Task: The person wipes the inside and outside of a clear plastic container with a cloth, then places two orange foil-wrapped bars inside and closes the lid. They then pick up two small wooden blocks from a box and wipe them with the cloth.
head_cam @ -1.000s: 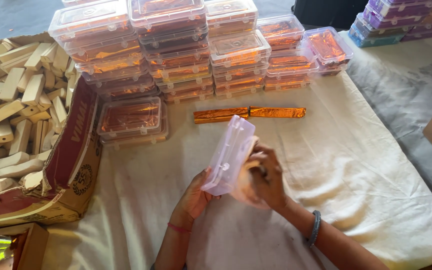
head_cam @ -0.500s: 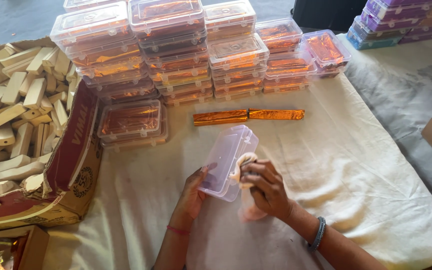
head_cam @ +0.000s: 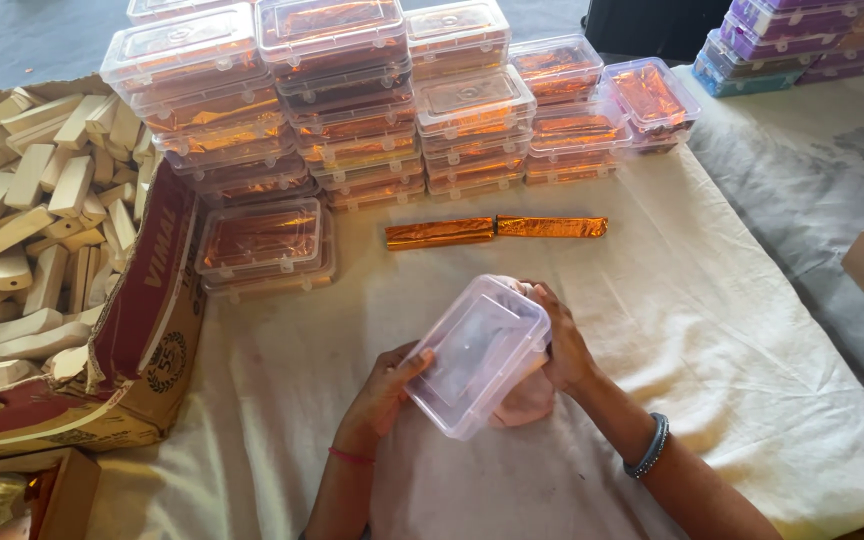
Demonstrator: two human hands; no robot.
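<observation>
My left hand (head_cam: 380, 392) grips the near left corner of a clear plastic box (head_cam: 474, 354) held above the cloth-covered table (head_cam: 712, 330). My right hand (head_cam: 558, 340) is at the box's right side, pressing a pale pink cloth (head_cam: 524, 398) against it. The cloth hangs partly hidden behind the box. The box looks closed, with its flat face tilted up toward me. A thin red thread circles my left wrist and a beaded bracelet sits on my right wrist.
Two orange foil-wrapped bars (head_cam: 497, 229) lie end to end beyond the hands. Stacks of clear boxes with orange foil bars (head_cam: 352, 100) line the far side. A cardboard carton of pale wooden blocks (head_cam: 32, 230) stands at left. Purple boxes (head_cam: 802, 40) are at the far right.
The box has tipped from standing on edge to lying flatter, face toward me. My right hand with the cloth shifted from the near side round to the box's right.
</observation>
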